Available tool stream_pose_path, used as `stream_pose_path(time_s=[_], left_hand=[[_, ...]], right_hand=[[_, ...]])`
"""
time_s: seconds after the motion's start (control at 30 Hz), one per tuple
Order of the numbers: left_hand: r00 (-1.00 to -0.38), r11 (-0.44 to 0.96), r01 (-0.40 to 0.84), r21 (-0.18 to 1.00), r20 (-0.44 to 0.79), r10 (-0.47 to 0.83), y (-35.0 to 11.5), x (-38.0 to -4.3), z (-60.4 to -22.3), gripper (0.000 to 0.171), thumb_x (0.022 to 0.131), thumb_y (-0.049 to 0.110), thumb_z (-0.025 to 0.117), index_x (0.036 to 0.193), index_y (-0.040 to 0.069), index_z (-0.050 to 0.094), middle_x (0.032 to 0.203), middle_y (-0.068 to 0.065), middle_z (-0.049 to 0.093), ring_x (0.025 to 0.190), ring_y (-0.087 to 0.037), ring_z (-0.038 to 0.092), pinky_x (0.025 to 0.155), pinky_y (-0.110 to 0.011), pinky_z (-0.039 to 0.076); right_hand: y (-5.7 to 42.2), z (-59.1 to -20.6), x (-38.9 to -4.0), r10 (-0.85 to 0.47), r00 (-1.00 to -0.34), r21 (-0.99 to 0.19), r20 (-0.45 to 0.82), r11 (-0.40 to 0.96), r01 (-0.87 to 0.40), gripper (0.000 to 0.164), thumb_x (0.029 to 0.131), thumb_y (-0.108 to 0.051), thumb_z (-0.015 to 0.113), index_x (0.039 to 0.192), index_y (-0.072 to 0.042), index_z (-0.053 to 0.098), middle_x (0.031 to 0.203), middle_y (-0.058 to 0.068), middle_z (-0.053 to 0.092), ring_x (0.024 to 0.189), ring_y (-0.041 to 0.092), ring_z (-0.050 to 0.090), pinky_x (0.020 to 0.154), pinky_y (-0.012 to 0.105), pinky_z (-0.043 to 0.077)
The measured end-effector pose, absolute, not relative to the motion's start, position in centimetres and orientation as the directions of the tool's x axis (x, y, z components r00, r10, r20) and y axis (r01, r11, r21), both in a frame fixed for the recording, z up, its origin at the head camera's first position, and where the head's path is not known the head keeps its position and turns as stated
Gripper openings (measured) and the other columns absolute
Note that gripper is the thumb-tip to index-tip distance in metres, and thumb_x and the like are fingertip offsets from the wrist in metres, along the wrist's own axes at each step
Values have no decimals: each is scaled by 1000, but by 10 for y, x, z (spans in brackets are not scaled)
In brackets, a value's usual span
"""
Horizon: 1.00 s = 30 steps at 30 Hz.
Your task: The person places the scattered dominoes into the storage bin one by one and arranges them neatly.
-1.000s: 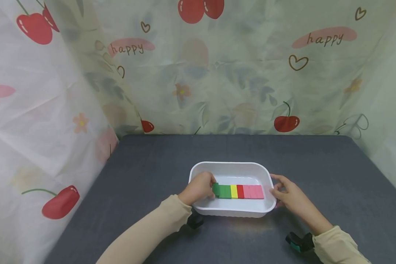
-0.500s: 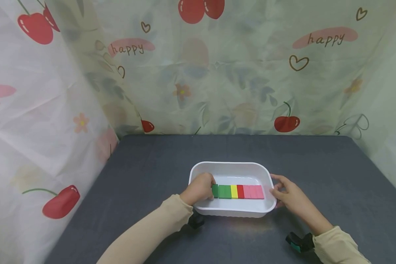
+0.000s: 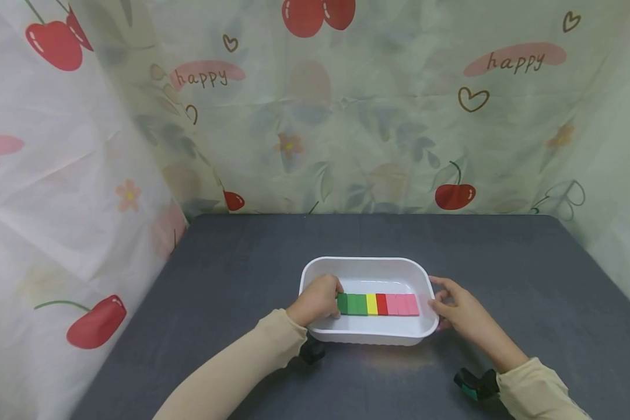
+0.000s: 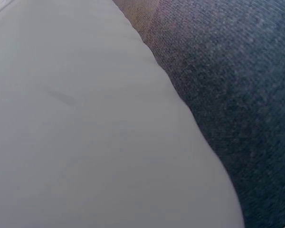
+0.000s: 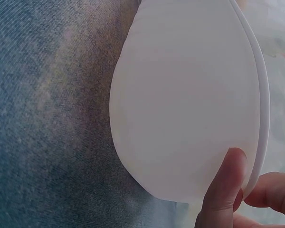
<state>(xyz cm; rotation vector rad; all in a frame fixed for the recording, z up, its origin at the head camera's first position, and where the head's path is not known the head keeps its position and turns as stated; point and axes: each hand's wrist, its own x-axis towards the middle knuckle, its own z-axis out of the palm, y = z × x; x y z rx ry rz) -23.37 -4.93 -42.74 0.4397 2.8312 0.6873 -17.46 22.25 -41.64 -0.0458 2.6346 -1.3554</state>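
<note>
A white plastic basin (image 3: pixel 367 338) stands on the table, with a row of flat coloured tiles on its floor. From left to right run green tiles (image 3: pixel 357 304), a yellow tile (image 3: pixel 371 304), a red tile (image 3: pixel 381 304) and pink tiles (image 3: pixel 403 304). My left hand (image 3: pixel 317 300) reaches over the basin's left side and pinches the leftmost green tile (image 3: pixel 342 304), its edge flush against the neighbouring green one. At the opposite end my right hand (image 3: pixel 459 306) grips the rim, thumb and fingers on either side of it in the right wrist view. In the left wrist view the basin's outer wall hides the left fingers.
The dark grey table (image 3: pixel 252 256) surrounds the basin. A patterned curtain (image 3: pixel 346 146) rises behind the table and along both sides. Black wrist devices (image 3: pixel 476 385) hang under the cuffs of the beige sleeves (image 3: pixel 236 367).
The leftmost green tile first tilts over its neighbour, then lies flat with a thin gap, and now sits closed up against the row. My right hand stays at the rim.
</note>
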Motion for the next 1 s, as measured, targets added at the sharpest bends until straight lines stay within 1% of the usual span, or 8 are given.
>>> stream_pose_path(time_s=[0.47,0.57,0.8,1.0], left_hand=[[-931,846,240,476,-133,339,-49,-234,-426,45,57,-4,86,98,-3,67,72,0,54,69,-13,49,69,-25,46],[-932,847,235,476,-137,336,-49,-234,-425,46,56,-3,87,98,-2,66,73,-1,55,70,-13,49,69,-25,45],[-936,850,201,487,-161,314,-48,-234,-425,49,57,-2,88,100,-2,66,81,-4,61,73,-14,51,72,-28,48],[-936,851,189,491,-173,307,-48,-234,-424,51,57,-1,88,103,-3,65,83,-5,61,74,-15,52,73,-29,48]], right_hand=[[223,-415,-175,-121,-983,-817,-141,574,47,59,96,-7,57,145,8,28,99,18,52,69,17,62,61,36,57],[224,-415,-175,-124,-983,-819,-138,572,43,59,96,-7,57,145,8,28,99,18,52,69,17,62,61,36,57],[224,-417,-175,-123,-983,-823,-137,567,43,58,95,-6,57,144,7,29,98,18,51,70,18,62,62,35,56],[224,-418,-175,-118,-984,-815,-135,577,42,58,95,-6,57,144,7,30,99,18,52,70,18,62,62,35,57]])
